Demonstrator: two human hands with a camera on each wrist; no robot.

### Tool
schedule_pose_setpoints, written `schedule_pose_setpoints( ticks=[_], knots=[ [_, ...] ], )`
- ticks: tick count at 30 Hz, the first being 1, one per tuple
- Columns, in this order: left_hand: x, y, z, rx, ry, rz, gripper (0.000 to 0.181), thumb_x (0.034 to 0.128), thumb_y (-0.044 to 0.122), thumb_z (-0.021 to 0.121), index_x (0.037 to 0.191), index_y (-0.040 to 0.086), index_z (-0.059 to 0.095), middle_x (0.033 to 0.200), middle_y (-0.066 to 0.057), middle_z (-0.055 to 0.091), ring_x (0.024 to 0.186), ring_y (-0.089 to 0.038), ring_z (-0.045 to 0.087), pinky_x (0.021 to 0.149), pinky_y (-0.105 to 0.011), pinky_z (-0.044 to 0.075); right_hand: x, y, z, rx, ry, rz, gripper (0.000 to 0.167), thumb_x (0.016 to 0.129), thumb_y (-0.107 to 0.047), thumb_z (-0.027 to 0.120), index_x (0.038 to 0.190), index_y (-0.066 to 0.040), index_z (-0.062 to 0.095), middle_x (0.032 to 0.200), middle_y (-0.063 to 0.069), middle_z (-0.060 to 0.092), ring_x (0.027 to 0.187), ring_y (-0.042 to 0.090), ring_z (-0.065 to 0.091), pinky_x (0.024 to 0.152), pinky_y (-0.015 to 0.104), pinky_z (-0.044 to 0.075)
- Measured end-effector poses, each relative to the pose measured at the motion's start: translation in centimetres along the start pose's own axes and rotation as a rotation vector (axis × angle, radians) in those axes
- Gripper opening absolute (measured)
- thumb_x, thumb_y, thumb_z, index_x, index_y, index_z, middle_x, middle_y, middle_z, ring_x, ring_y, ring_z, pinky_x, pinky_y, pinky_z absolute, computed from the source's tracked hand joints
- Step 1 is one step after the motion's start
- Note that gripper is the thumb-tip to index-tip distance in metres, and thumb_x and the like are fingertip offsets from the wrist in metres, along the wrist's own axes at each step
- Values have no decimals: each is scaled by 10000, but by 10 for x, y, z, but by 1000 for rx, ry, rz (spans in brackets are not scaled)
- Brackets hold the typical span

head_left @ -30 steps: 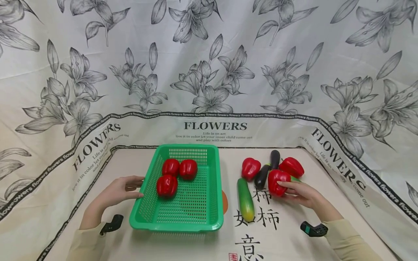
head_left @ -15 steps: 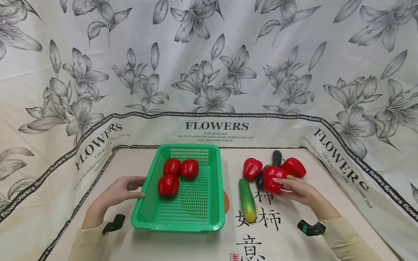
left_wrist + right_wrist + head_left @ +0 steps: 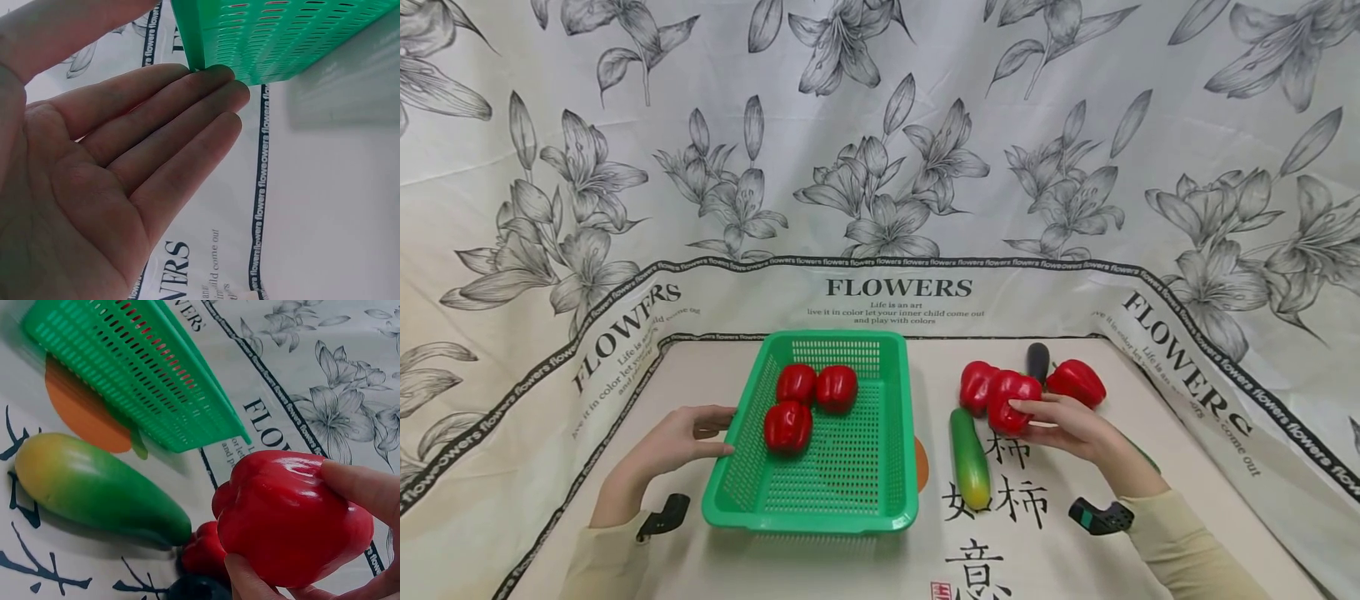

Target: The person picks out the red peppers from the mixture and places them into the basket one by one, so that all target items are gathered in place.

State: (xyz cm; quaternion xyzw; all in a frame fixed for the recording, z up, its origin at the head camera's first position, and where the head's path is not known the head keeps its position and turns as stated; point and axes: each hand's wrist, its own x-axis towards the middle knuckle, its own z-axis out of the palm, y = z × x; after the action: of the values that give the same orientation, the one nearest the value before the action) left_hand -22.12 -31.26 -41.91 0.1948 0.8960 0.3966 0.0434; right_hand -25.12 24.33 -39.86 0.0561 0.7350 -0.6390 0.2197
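Observation:
My right hand [image 3: 1071,427] holds a glossy red bell pepper [image 3: 1009,403] between thumb and fingers. The right wrist view has this pepper [image 3: 290,519] large, raised above the other vegetables. At the left wall of a green plastic basket [image 3: 808,523], my left hand [image 3: 670,442] has its fingers stretched out. Its fingertips [image 3: 232,94] meet the basket's side [image 3: 262,44] in the left wrist view, palm uncovered. Inside the basket sit three red bell peppers [image 3: 787,427], grouped toward the left and back.
Right of the basket lie a green, yellow-ended vegetable [image 3: 970,458], a red pepper [image 3: 976,385] partly behind the held one, a dark eggplant [image 3: 1037,362] and another red pepper [image 3: 1077,382]. A green item [image 3: 1144,455] is mostly hidden behind my right wrist. Flower-printed cloth [image 3: 887,208] walls the back.
My right hand has carried the red bell pepper leftward and slightly up, away from the right-hand pepper toward the basket. The left hand stays at the basket's side.

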Motion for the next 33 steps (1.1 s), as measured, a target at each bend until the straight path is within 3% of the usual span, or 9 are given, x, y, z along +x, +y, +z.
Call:
schedule_pose_setpoints(
  ticks=[11,23,33],
  knots=[
    [-2,0,0,0,1,10,598,824,252,738,1308,-28,526,1261,-186,602,1172,-361,569,974,-489,482,0,-15,17,-18,-37,-18,895,926,-277,605,1480,67,-9,1462,289,237,1212,402,484,992,427,481],
    [-2,-2,0,-8,-1,8,596,826,262,736,1313,-13,529,1275,-179,596,1182,-347,565,983,-484,478,1,-29,36,-82,-85,-58,788,918,-240,610,1450,81,127,1405,302,350,1062,292,611,965,445,499],
    [0,-2,1,-6,-4,3,594,825,259,738,1310,-14,531,1279,-179,594,1183,-353,563,979,-492,480,9,-41,52,-109,-120,-30,813,903,-272,640,1457,50,141,1402,253,366,1195,368,515,938,400,528]
  ],
)
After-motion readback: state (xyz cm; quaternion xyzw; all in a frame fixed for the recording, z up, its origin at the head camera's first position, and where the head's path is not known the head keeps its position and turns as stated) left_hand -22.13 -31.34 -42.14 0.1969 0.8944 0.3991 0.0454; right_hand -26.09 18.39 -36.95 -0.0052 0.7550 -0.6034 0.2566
